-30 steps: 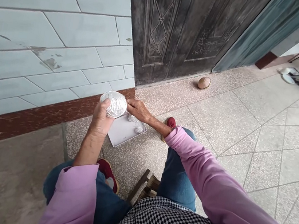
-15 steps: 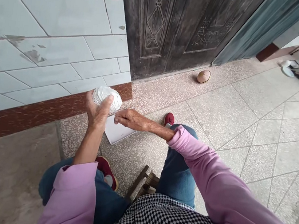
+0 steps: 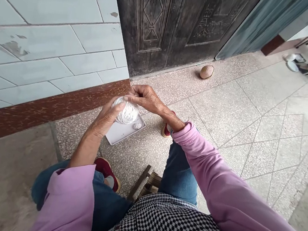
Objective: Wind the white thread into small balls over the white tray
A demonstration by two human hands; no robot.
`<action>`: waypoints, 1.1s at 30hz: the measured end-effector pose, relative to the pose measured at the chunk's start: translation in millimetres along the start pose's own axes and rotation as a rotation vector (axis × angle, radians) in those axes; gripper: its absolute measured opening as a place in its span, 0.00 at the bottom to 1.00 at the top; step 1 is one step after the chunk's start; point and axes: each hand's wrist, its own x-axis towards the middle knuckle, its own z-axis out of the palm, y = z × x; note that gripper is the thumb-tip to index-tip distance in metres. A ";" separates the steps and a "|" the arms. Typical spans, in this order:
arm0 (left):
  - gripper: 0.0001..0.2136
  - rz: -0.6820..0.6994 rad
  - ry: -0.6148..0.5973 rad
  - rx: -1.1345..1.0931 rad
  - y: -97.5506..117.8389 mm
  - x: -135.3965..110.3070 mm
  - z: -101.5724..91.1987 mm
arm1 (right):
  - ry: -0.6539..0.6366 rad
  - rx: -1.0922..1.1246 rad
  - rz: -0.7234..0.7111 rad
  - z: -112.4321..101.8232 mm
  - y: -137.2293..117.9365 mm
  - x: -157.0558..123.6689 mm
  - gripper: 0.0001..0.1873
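My left hand [image 3: 105,118] is wrapped round a silvery white ball of thread [image 3: 127,112] and holds it up in front of my knees. My right hand [image 3: 145,97] reaches over the top of the ball with its fingertips pinched together against it. What the pinch holds is too fine to make out. Below the ball a white square tray [image 3: 119,133] lies on the floor with a small pale clump [image 3: 138,126] on it. Both sleeves are pink.
I sit on a low wooden stool [image 3: 147,184] on a speckled stone floor. A tiled wall [image 3: 53,41] with a red skirting is to the left, a dark carved door [image 3: 180,20] ahead. A brown oval object [image 3: 206,71] lies by the door. My red shoes [image 3: 107,172] flank the tray.
My right hand has risen from the tray to the top of the ball. My left hand has brought the ball to the right and turned it. The view has tilted down a little.
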 end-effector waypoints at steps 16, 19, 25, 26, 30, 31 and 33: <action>0.46 0.022 0.157 -0.229 21.4 -5.0 2.5 | 0.092 -0.038 0.003 43.6 36.1 26.2 0.33; 0.44 0.071 0.245 -0.250 18.0 4.0 -3.3 | 0.019 -0.114 -0.034 49.5 34.4 20.6 0.27; 0.41 0.144 0.423 -0.214 5.1 16.1 -15.2 | -0.224 -0.215 -0.070 67.8 30.6 1.6 0.19; 0.40 0.162 0.463 -0.187 2.1 17.5 -17.8 | -0.268 -0.201 -0.082 68.8 29.9 -2.6 0.19; 0.36 0.206 0.547 0.012 -7.3 20.1 -29.3 | -0.368 -0.091 -0.176 52.5 25.7 -13.2 0.16; 0.36 0.202 0.537 0.057 -8.3 19.9 -31.2 | -0.363 -0.069 -0.200 43.7 24.6 -13.4 0.16; 0.39 0.182 0.477 0.085 -8.5 18.6 -31.5 | -0.311 -0.061 -0.230 23.1 23.2 -11.0 0.21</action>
